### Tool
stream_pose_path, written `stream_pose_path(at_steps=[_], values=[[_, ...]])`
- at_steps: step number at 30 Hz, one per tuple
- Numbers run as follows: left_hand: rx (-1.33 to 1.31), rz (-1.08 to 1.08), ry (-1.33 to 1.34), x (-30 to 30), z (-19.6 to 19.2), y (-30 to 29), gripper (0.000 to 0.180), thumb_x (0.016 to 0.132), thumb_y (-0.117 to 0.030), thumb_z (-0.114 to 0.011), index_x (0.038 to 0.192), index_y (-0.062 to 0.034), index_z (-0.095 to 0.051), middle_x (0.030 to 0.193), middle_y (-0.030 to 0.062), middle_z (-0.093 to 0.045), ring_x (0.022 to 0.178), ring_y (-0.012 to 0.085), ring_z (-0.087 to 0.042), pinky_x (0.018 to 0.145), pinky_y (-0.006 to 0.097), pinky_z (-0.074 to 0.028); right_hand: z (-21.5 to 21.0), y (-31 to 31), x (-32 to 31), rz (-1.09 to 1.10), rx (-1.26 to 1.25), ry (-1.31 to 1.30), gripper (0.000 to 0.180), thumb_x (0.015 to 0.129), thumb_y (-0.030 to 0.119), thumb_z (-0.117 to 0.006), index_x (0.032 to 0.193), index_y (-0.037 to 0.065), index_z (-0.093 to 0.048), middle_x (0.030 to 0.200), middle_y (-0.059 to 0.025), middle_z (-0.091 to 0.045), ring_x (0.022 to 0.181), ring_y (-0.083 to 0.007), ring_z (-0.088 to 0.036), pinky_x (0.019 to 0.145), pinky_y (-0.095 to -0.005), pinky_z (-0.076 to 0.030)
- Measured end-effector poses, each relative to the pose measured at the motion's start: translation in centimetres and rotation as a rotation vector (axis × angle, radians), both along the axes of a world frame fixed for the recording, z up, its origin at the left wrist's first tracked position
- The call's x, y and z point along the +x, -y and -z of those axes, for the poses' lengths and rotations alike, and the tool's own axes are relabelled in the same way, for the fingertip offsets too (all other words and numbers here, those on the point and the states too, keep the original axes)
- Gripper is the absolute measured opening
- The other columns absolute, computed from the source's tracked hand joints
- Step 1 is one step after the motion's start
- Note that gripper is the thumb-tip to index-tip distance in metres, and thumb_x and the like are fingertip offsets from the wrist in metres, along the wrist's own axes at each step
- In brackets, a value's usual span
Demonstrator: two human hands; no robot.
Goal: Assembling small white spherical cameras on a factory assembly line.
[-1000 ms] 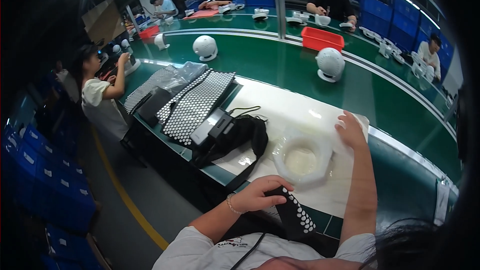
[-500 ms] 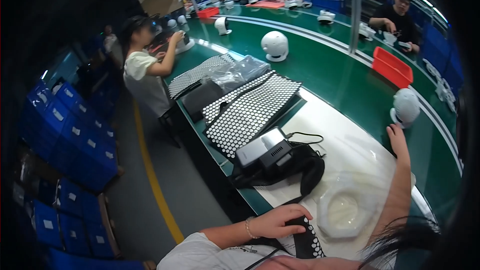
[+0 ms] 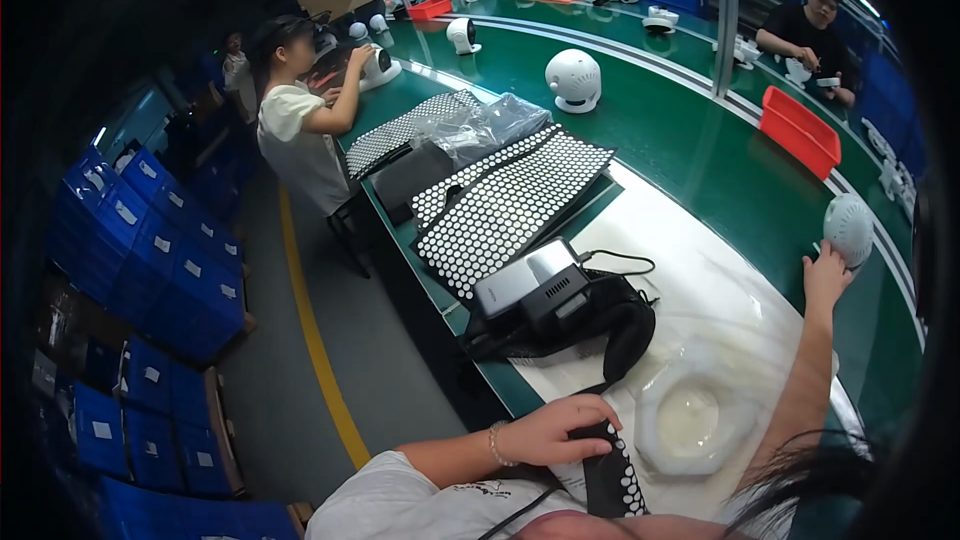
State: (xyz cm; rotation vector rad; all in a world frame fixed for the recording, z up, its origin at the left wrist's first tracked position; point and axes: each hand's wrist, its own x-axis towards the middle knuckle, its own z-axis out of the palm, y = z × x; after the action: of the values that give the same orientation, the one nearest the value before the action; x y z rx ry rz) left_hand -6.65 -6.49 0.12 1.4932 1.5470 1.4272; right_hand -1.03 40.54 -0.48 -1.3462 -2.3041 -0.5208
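Observation:
My right hand reaches out to the far right, its fingers closed around the lower part of a white, rounded device with a slotted shell. The hand hides part of the device's base. Near my body, my left hand pinches a black sheet with round white dots between thumb and fingers. Right beside that sheet, a translucent-white octagonal ring lies on the white table covering. Larger black sheets of white dots are piled farther up the table.
A silver-and-black box with a cable rests on a black pouch. Clear plastic bags lie beyond. Another white device stands on the green belt, near a red bin. Co-workers sit around; blue boxes are stacked left.
My right hand and the white device have shifted slightly right and toward me, with the device turned a little. My left hand keeps its hold on the sheet. The whole view has shifted slightly.

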Motion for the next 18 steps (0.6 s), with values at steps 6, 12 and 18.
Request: stream_pose_path(at_steps=[6,12,18], values=[[0.036,-0.048,-0.093,0.4,-0.1,0.0,0.024,0.078,-0.017,-0.061,0.095,-0.0003,-0.056,0.093,0.0110,-0.054,0.088,0.0250,-0.053,0.078,0.030,-0.042,-5.0,2.4,7.1,-0.423,-0.087,-0.460,0.034,0.074,0.037,-0.062,0.084,0.004,-0.062,0.078,-0.0196,-0.058,0.077,-0.0362,-0.054,0.067,-0.0411,-0.042],[0.031,-0.119,-0.132,0.6,-0.9,0.9,0.022,0.074,-0.013,-0.063,0.091,-0.0001,-0.058,0.091,0.0097,-0.056,0.085,0.0209,-0.053,0.075,0.027,-0.042,-11.2,15.3,9.6,-0.744,-0.841,-1.245,0.030,0.086,0.033,-0.053,0.089,0.004,-0.056,0.068,0.0015,-0.049,0.064,-0.0059,-0.043,0.054,-0.0213,-0.033],[0.129,-0.169,0.057,2.4,-0.2,2.0,0.019,0.074,-0.008,-0.062,0.090,0.0009,-0.059,0.086,0.0072,-0.056,0.077,0.0156,-0.053,0.070,0.024,-0.041,-10.5,25.1,11.8,-0.732,-1.436,-1.404,0.022,0.090,0.026,-0.045,0.102,0.007,-0.043,0.080,-0.0036,-0.055,0.069,-0.0118,-0.055,0.062,-0.0261,-0.048]])
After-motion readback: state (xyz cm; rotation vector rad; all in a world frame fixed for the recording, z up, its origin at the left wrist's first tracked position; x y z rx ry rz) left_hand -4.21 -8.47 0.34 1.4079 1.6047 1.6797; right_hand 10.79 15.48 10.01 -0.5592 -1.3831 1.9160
